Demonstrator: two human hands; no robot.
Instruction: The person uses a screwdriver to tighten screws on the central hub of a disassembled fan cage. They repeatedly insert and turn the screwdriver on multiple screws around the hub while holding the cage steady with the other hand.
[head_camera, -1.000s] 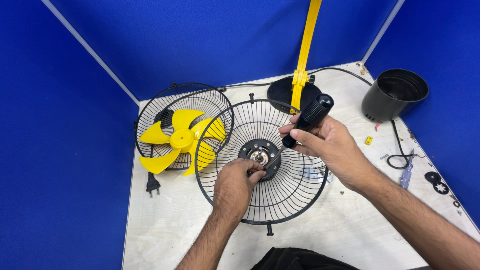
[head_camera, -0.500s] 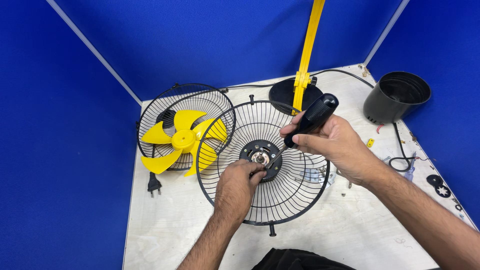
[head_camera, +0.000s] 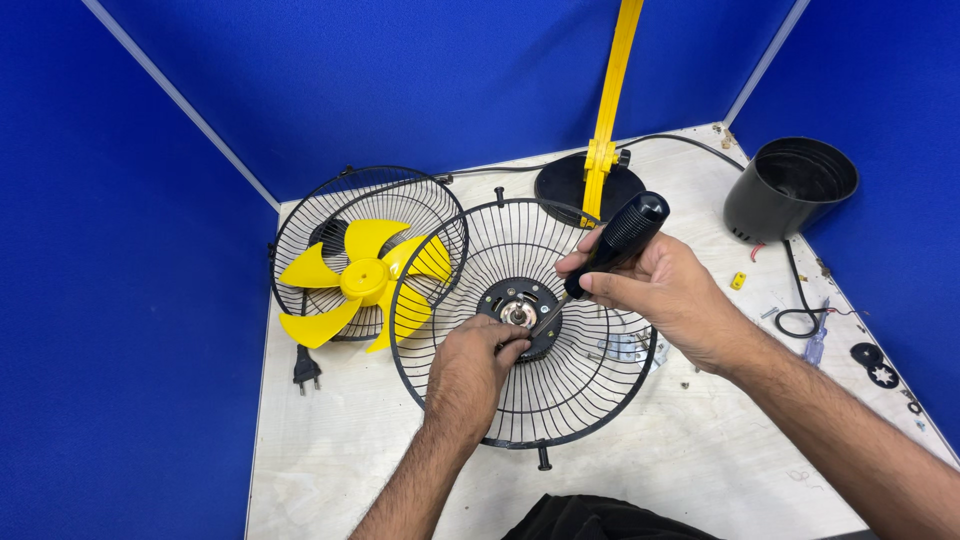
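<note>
A black wire fan guard (head_camera: 590, 400) lies flat on the white table, with a round black hub (head_camera: 515, 305) at its middle. My left hand (head_camera: 470, 375) rests on the guard, its fingertips pinched at the hub. My right hand (head_camera: 665, 295) grips a black-handled screwdriver (head_camera: 618, 240), tilted, with its tip down at the hub beside my left fingers. Whatever my left fingertips pinch is too small to make out.
A second wire guard (head_camera: 345, 205) with a yellow fan blade (head_camera: 362, 280) in it lies at the left, a black plug (head_camera: 304, 370) below it. A yellow pole (head_camera: 612, 90) on a black base stands behind. A black cylindrical housing (head_camera: 788, 190), cable and small parts lie at the right.
My right hand and the screwdriver have shifted slightly, bringing the tip down to the hub. My left hand stays at the hub.
</note>
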